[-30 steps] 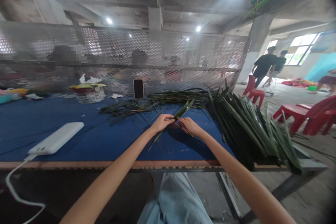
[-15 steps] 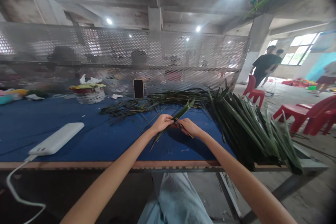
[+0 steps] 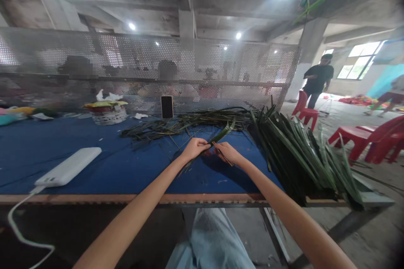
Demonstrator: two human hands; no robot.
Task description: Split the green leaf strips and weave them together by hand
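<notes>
Between my hands, above the blue tabletop, is a long green leaf, its broad end pointing away to the right. My left hand is closed, pinching the leaf near its middle, and thin strips trail below it. Close beside it, my right hand is closed around a thin brownish stick-like tool, whose tip meets the leaf by the left fingers. What kind of tool it is I cannot make out. A large stack of long green leaves lies to the right of my right hand.
Thin leaf strips lie along the back, by a propped phone. A white power bank with a cable and a basket are on the left. A perforated metal screen stands behind. Red chairs and a person are at right.
My hands stay almost in place, and the leaf's far end has shifted and curved slightly. In the background, people at right have changed position.
</notes>
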